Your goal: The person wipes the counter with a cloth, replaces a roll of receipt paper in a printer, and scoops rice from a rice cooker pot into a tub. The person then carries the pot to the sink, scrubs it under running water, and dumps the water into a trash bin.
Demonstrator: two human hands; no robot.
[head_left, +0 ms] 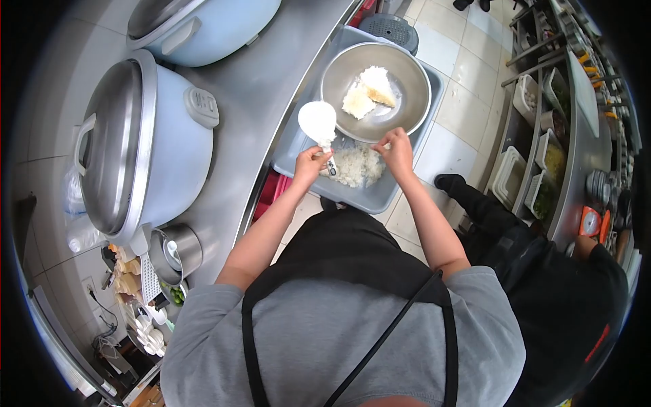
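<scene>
My left hand (312, 165) is closed around the handle of a white rice paddle (317, 121), its broad round blade pointing away from me. Bits of rice cling near the paddle's neck. My right hand (395, 148) is held in a pinch just by the near rim of a large steel bowl (415, 117); what its fingertips hold, if anything, is too small to make out. Inside the bowl lie clumps of white rice (359, 102) with a browned piece (381, 97). Loose cooked rice (358, 166) lies below both hands in a grey plastic tub (386, 197), which also carries the bowl.
Two large rice cookers (178, 146) stand on the steel counter (247, 95) at left, beside a steel pot (193, 247). A perforated grey stool (390, 30) is beyond the tub. At right, a person in black (563, 292) stands by shelves with food containers (508, 178).
</scene>
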